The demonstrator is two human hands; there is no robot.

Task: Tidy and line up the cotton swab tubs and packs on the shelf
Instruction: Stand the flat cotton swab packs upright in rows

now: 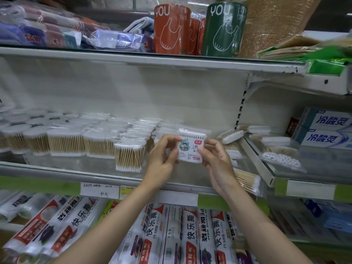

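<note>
You pinch a glossy clear-plastic swab pack (191, 147) with a paper label; the tubs (65, 142) show wooden sticks, cotton tips; the shelf (57, 168) is painted metal, chipped.

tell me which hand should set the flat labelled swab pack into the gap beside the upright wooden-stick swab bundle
Probably the left hand. It holds the flat labelled cotton swab pack on the side nearest the upright wooden-stick swab bundle, while the right hand grips the far edge, toward the loose packs lying sideways.
</note>
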